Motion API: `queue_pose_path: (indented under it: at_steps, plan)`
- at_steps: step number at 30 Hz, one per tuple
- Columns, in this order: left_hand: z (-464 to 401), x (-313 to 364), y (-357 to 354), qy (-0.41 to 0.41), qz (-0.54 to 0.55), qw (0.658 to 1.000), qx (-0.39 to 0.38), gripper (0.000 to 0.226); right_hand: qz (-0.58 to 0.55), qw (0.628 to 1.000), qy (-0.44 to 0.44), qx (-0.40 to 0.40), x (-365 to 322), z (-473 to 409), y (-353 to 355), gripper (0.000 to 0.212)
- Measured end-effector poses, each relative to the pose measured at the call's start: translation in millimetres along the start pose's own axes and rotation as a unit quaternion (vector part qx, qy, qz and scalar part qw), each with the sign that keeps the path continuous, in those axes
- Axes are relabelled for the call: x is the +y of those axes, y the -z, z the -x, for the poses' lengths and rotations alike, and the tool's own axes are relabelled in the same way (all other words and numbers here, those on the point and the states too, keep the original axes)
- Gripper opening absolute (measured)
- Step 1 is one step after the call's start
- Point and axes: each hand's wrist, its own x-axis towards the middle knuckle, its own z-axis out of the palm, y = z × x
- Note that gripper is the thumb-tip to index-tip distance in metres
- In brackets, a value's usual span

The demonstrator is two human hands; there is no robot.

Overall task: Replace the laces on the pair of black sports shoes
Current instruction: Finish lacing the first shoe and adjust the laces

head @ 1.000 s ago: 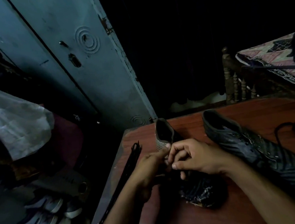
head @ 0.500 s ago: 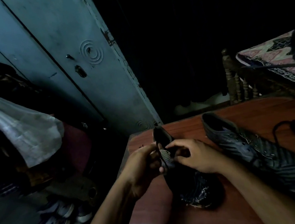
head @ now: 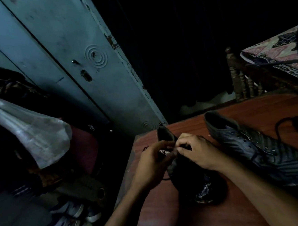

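Note:
Two black sports shoes lie on a reddish-brown table. The near shoe sits under my hands, heel away from me. My left hand and my right hand meet over its tongue and eyelets, fingers curled and pinching a thin black lace. A short lace end sticks out left of my left hand. The second shoe lies to the right, untouched. A loose black lace is coiled on the table beyond it.
A blue-grey metal cupboard stands at the left behind the table. Clothes and a pale cloth hang at far left, with sneakers on the floor below. A wooden bed with a patterned cover is at right.
The long black lace along the table's left edge is gone from view. Both hands have shifted slightly toward the shoe's collar and stay pinched together there. The camera has tilted.

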Motion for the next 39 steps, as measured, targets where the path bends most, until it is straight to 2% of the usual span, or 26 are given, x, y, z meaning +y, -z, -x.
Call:
queue_pose_path:
  at_steps: [3, 4, 6, 8, 10, 11, 13, 18, 21, 24, 27, 29, 31, 33, 35, 39]
  plan:
    - [-2, 3, 8, 0.001, -0.115, 0.992, 0.049, 0.008, 0.001, 1.0, -0.012, 0.004, 1, 0, 1, 0.01]
    - [-2, 3, 12, 0.0, -0.154, 0.987, 0.035, 0.009, 0.01, 1.0, -0.017, 0.005, 2, 1, 0, 0.014]
    - [-1, 5, 19, 0.017, -0.187, 0.981, -0.051, 0.014, 0.05, 0.999, -0.014, -0.002, 6, 1, -3, 0.019]
    - [3, 8, 26, 0.082, -0.101, 0.984, -0.125, 0.023, 0.081, 0.997, -0.003, -0.012, 8, 2, -7, 0.014]
    - [11, 15, 33, 0.17, 0.056, 0.971, -0.159, 0.029, 0.098, 0.995, -0.002, -0.013, 10, 2, -11, 0.01]
    - [15, 19, 37, 0.187, 0.121, 0.96, -0.168, 0.03, 0.101, 0.995, 0.0, -0.007, 10, 2, -12, 0.011]
    - [22, 21, 45, 0.177, 0.203, 0.949, -0.162, 0.027, 0.092, 0.996, 0.004, 0.012, 9, 2, -12, 0.012]
    - [27, 28, 64, 0.089, 0.393, 0.909, -0.11, 0.023, 0.059, 0.996, -0.033, 0.065, 12, 3, -11, 0.016]
    - [24, 28, 75, 0.056, 0.436, 0.897, -0.051, 0.019, 0.059, 0.991, -0.047, 0.109, 13, 3, -11, 0.019]
    - [18, 26, 85, 0.028, 0.458, 0.888, -0.029, 0.018, 0.063, 0.984, -0.073, 0.148, 13, 1, -13, 0.019]
    - [16, 26, 87, 0.04, 0.399, 0.916, 0.002, 0.025, 0.027, 0.982, -0.083, 0.169, 16, -1, -14, 0.019]
    - [14, 23, 82, 0.054, 0.319, 0.946, 0.015, 0.029, 0.016, 0.983, -0.04, 0.176, 12, 0, -13, 0.015]
    - [11, 21, 77, 0.052, 0.216, 0.975, -0.006, 0.029, 0.004, 0.984, -0.005, 0.178, 6, 0, -11, 0.013]
    - [10, 23, 72, 0.045, 0.123, 0.991, -0.025, 0.029, -0.042, 0.985, -0.011, 0.168, 0, -1, -9, 0.017]
    - [9, 25, 68, 0.024, 0.053, 0.998, -0.028, 0.02, -0.161, 0.976, -0.024, 0.148, -4, -4, -6, 0.021]
    - [2, 10, 61, -0.052, -0.108, 0.993, 0.006, 0.014, -0.407, 0.902, -0.037, 0.138, -17, -6, 7, 0.023]
